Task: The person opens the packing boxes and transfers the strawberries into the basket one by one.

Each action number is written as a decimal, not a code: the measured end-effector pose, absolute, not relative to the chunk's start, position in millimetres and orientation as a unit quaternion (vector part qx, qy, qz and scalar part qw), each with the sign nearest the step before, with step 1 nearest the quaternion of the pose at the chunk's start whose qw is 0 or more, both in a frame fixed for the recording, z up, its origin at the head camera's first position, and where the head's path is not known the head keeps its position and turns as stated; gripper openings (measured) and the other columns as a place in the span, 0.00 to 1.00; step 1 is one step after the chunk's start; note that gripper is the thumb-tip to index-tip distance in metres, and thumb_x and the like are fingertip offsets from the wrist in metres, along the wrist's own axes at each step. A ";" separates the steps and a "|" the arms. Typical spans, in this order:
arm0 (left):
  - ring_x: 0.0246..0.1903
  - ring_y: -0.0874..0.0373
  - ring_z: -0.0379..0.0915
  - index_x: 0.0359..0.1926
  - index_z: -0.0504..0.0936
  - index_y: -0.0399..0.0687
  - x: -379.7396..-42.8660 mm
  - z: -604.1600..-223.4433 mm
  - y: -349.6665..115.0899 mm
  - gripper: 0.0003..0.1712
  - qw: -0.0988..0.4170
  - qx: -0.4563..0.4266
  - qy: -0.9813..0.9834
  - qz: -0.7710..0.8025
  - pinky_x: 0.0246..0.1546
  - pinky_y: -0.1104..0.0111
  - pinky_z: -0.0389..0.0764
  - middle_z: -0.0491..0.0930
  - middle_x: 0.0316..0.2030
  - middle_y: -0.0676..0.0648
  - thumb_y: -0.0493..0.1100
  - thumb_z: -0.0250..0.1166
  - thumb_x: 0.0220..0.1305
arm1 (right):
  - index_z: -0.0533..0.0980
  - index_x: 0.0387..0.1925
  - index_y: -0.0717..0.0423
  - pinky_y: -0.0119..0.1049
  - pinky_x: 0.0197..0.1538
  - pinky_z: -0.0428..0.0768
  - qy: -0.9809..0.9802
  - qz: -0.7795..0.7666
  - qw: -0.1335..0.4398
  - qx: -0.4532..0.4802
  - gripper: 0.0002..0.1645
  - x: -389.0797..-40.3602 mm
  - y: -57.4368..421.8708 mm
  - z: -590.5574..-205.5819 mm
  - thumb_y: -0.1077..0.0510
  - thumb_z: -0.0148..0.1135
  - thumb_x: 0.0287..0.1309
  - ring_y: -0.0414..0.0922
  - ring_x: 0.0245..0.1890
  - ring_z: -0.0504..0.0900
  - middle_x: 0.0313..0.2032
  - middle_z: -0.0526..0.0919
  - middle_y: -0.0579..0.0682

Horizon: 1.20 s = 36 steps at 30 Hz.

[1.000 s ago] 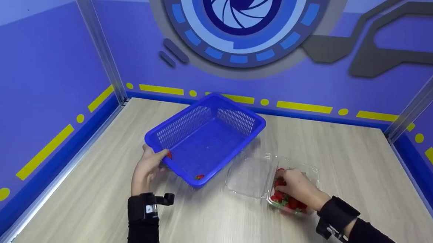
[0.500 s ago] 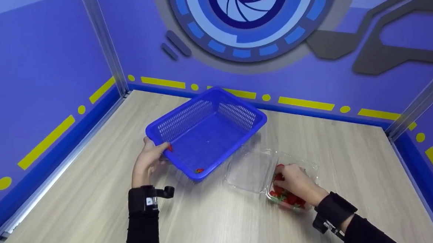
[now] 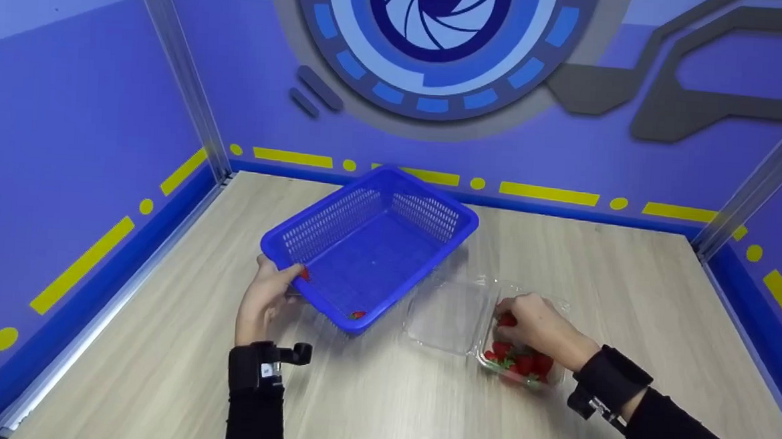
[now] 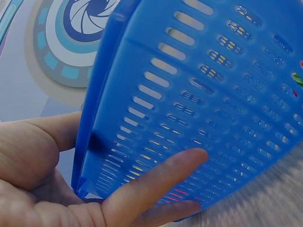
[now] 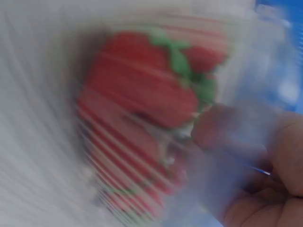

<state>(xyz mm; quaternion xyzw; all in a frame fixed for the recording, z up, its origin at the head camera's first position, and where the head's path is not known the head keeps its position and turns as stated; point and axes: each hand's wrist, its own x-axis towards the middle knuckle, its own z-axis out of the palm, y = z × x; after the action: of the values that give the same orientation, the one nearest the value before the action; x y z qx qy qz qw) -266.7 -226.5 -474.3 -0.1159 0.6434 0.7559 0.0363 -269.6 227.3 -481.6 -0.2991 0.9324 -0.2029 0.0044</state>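
My left hand grips the near-left end of a blue plastic basket, thumb over the rim and fingers under the slotted wall, as the left wrist view shows. The basket is held tilted. Inside it, one strawberry lies in the near corner and another beside my thumb. My right hand reaches into an open clear plastic clamshell and pinches a strawberry between thumb and fingers. More strawberries lie below it. The right wrist view is blurred, showing strawberries through the clear wall.
The clamshell's clear lid lies folded open to the left, close to the basket's right side. A pale wooden table carries everything. Blue printed panels enclose the back and both sides.
My right hand has lifted slightly within the clamshell, and a strawberry now shows between its fingers above the others. My left hand keeps its grip on the basket. The head view shifts a little.
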 end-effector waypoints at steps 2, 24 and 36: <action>0.31 0.52 0.86 0.72 0.07 0.45 -267.2 -474.2 -225.5 0.58 0.032 -0.110 0.642 0.758 0.31 0.64 0.86 0.76 0.48 0.32 0.32 0.51 0.74 | 0.85 0.32 0.59 0.31 0.26 0.73 0.934 -0.200 0.004 -0.295 0.05 -270.1 228.6 -472.1 0.65 0.74 0.52 0.37 0.24 0.72 0.25 0.81 0.44; 0.32 0.50 0.86 0.74 0.11 0.46 -267.3 -477.9 -222.9 0.58 0.031 -0.105 0.636 0.764 0.32 0.61 0.87 0.76 0.47 0.34 0.30 0.53 0.71 | 0.84 0.36 0.59 0.42 0.34 0.86 0.926 -0.180 -0.107 -0.315 0.05 -253.8 223.8 -347.2 0.67 0.70 0.55 0.46 0.31 0.88 0.29 0.87 0.48; 0.28 0.51 0.86 0.75 0.12 0.46 -267.9 -478.0 -224.6 0.59 0.031 -0.119 0.638 0.760 0.30 0.62 0.87 0.79 0.42 0.36 0.30 0.54 0.70 | 0.84 0.36 0.61 0.41 0.34 0.86 0.917 -0.196 -0.109 -0.331 0.06 -254.8 216.2 -357.7 0.68 0.70 0.55 0.46 0.30 0.88 0.29 0.87 0.48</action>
<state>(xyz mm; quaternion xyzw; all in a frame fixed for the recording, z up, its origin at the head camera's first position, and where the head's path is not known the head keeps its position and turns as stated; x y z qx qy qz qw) -267.9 -224.6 -478.0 -0.1192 0.6377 0.7604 0.0308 -254.8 216.2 -357.7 -0.3313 0.9166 -0.1957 -0.1087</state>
